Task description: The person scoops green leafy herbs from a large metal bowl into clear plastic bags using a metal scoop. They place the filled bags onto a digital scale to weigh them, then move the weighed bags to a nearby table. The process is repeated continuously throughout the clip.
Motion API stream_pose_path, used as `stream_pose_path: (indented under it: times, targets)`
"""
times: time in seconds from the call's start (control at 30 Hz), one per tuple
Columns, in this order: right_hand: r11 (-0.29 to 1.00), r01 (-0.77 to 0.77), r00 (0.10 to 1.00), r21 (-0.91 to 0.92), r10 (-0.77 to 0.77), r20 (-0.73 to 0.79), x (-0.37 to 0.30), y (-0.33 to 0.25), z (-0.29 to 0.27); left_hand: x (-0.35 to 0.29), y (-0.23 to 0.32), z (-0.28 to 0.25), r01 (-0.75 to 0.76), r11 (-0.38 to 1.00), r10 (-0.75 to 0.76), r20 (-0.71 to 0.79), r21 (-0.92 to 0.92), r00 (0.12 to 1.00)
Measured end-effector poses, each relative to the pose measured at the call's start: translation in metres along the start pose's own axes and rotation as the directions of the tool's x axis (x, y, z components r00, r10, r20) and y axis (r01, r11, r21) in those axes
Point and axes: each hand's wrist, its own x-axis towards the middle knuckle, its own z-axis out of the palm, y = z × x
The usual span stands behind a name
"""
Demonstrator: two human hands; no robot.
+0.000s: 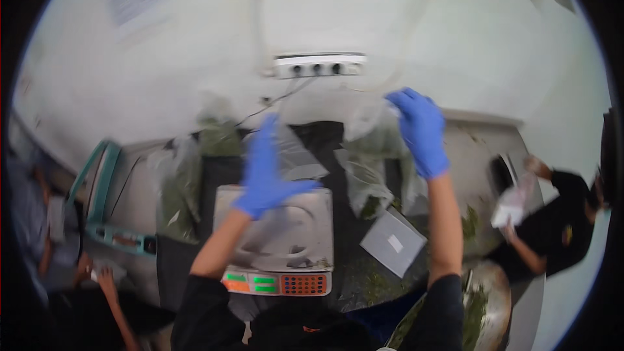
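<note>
My left hand, in a blue glove, is raised over the scale. Its fingers are stretched out with the thumb apart, smeared by motion, and it holds nothing. Up at the back, my right hand, gloved the same, has its fingers bent together at the top of a clear plastic bag with green leafy stuff inside. The scale has a metal plate and an orange key panel with lit green displays. Behind my left hand lies a clear flat bag.
More filled bags stand at left, beside a teal bag sealer. A grey square packet lies right of the scale. A round metal tray with leaves is near right. A power strip hangs on the wall. People work on both sides.
</note>
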Motion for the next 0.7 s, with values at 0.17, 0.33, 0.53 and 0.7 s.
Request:
stream_pose_path:
  times: [0.17,0.33,0.53,0.7]
  targets:
    - [0.973,0.115,0.969,0.199,-0.154,0.191,0.019,-0.108,-0.055,0.019,0.046,0.007,-0.121,0.951,0.093,-0.109,-0.286,0.990]
    - [0.731,-0.188,0.944,0.656,-0.049,0.326,-0.023,-0.105,-0.052,-0.056,0.038,-0.067,0.120,0.992,-0.117,-0.095,0.028,0.989]
    - [0.714,-0.338,0.424,-0.613,0.697,0.578,-0.214,0.055,-0.002,-0.236,-0.072,-0.188,0.694,0.710,-0.612,-0.383,0.118,0.692]
    - [0.526,-0.528,0.370,-0.666,0.849,0.377,-0.272,0.077,0.037,-0.209,-0.126,-0.199,0.885,0.439,-0.886,-0.236,-0.156,0.399]
